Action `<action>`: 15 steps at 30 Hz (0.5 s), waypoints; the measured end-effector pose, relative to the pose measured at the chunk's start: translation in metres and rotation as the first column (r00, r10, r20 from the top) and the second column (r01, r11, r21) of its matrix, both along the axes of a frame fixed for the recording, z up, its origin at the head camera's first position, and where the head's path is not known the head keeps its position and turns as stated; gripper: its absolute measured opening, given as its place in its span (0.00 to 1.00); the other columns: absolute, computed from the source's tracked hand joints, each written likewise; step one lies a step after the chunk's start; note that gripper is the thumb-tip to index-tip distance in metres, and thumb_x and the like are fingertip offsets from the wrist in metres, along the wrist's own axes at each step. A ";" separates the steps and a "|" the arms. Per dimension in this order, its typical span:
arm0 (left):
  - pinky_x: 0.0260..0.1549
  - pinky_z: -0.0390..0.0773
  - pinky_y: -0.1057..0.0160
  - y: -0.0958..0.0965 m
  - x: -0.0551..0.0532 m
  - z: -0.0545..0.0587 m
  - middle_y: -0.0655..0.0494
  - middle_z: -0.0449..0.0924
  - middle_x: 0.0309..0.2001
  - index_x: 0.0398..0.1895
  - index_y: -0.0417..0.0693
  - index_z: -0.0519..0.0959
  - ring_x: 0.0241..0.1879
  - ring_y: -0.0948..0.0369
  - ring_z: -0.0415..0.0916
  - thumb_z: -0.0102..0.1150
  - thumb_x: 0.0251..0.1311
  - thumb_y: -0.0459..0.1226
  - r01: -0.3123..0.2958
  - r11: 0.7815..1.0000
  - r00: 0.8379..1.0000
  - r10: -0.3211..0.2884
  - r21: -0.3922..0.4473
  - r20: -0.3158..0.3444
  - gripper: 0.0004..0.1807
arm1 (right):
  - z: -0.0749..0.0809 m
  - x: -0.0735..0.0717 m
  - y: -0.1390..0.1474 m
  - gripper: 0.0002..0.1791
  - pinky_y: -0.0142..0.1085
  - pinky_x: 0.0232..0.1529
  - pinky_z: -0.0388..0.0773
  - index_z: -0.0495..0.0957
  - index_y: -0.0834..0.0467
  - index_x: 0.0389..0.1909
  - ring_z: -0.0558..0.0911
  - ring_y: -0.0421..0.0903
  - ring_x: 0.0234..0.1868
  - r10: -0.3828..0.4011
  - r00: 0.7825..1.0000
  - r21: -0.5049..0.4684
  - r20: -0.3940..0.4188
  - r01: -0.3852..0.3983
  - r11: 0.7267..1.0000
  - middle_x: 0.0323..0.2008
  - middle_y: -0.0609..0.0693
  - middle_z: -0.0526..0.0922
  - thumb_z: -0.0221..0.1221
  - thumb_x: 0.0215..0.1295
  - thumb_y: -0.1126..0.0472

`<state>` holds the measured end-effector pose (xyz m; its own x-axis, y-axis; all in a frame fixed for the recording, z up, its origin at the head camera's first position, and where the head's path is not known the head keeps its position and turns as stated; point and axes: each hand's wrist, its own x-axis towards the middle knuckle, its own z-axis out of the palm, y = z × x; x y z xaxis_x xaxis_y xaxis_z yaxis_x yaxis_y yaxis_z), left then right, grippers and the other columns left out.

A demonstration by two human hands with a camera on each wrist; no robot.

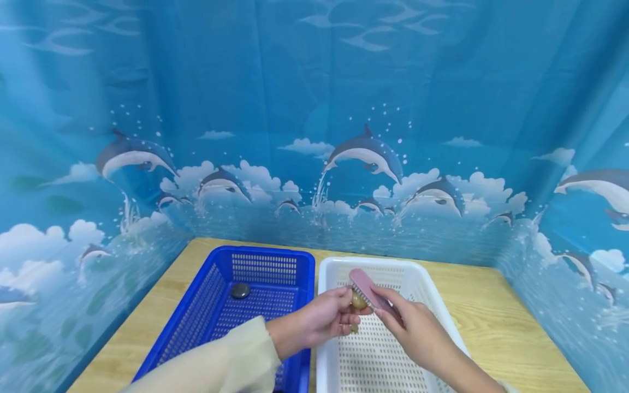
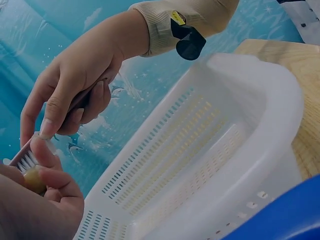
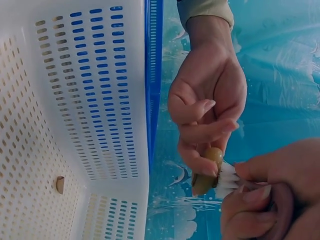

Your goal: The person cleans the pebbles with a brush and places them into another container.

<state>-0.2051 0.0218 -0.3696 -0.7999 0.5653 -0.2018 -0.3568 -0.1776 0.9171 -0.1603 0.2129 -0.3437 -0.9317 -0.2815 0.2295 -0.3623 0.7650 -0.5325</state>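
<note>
My left hand (image 1: pixel 324 319) pinches a smooth yellow-brown pebble (image 1: pixel 358 299) between thumb and fingers, above the white basket (image 1: pixel 322 327). In my right hand (image 1: pixel 421 330) is a pink scrub brush (image 1: pixel 365 281), gripped by its handle. The white bristles (image 3: pixel 228 180) touch the pebble's side in the right wrist view. Part of the pebble (image 2: pixel 35 181) is hidden by the left fingers in the left wrist view. A small brown stone (image 3: pixel 60 185) lies on the white basket's bottom.
Left of the white basket stands a blue basket (image 1: pixel 310 273), with a dark grey pebble (image 1: pixel 240 290) in its far left part. Both baskets rest on a wooden table (image 1: pixel 496 322). A dolphin-print curtain (image 1: pixel 275 109) encloses the back and sides.
</note>
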 end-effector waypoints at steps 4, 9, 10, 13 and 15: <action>0.23 0.65 0.76 -0.001 0.001 0.002 0.56 0.81 0.38 0.70 0.41 0.63 0.25 0.71 0.71 0.28 0.78 0.38 0.049 0.999 0.999 -0.049 -0.024 -0.015 0.23 | 0.000 0.001 0.003 0.23 0.29 0.16 0.67 0.72 0.51 0.64 0.63 0.34 0.14 -0.019 1.000 0.008 0.011 0.019 1.000 0.15 0.38 0.67 0.57 0.70 0.55; 0.22 0.65 0.76 -0.001 0.003 0.002 0.55 0.84 0.40 0.74 0.45 0.56 0.24 0.71 0.72 0.30 0.78 0.37 0.038 0.997 0.999 -0.039 -0.060 -0.024 0.24 | -0.002 0.003 0.008 0.23 0.29 0.16 0.67 0.71 0.52 0.65 0.64 0.34 0.14 -0.028 0.999 -0.010 0.038 0.028 1.000 0.16 0.39 0.68 0.56 0.71 0.54; 0.22 0.66 0.75 -0.002 0.003 0.002 0.54 0.84 0.41 0.75 0.44 0.55 0.24 0.70 0.73 0.30 0.78 0.37 0.030 0.997 0.999 -0.032 -0.070 -0.026 0.25 | -0.003 0.004 0.008 0.23 0.29 0.16 0.67 0.71 0.52 0.65 0.64 0.34 0.14 -0.030 0.998 -0.016 0.048 0.031 0.999 0.16 0.39 0.68 0.56 0.71 0.54; 0.22 0.66 0.75 -0.002 0.004 0.002 0.53 0.85 0.43 0.75 0.43 0.55 0.24 0.70 0.73 0.31 0.78 0.36 0.012 0.996 0.999 -0.015 -0.089 -0.033 0.25 | -0.006 0.005 0.009 0.23 0.29 0.16 0.67 0.71 0.52 0.65 0.64 0.34 0.14 -0.019 0.999 -0.036 0.044 0.020 0.999 0.16 0.39 0.68 0.56 0.71 0.53; 0.22 0.65 0.75 -0.003 0.004 0.002 0.53 0.84 0.42 0.74 0.43 0.56 0.24 0.71 0.73 0.30 0.78 0.36 0.008 0.996 0.999 -0.012 -0.093 -0.038 0.24 | -0.008 0.007 0.010 0.23 0.29 0.16 0.68 0.71 0.53 0.65 0.64 0.33 0.14 0.000 1.000 -0.046 0.024 0.001 0.999 0.16 0.38 0.68 0.56 0.71 0.54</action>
<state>-0.2015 0.0189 -0.3676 -0.8025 0.5535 -0.2228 -0.3223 -0.0879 0.9425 -0.1535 0.2231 -0.3513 -0.9371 -0.2709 0.2201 -0.3490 0.7393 -0.5758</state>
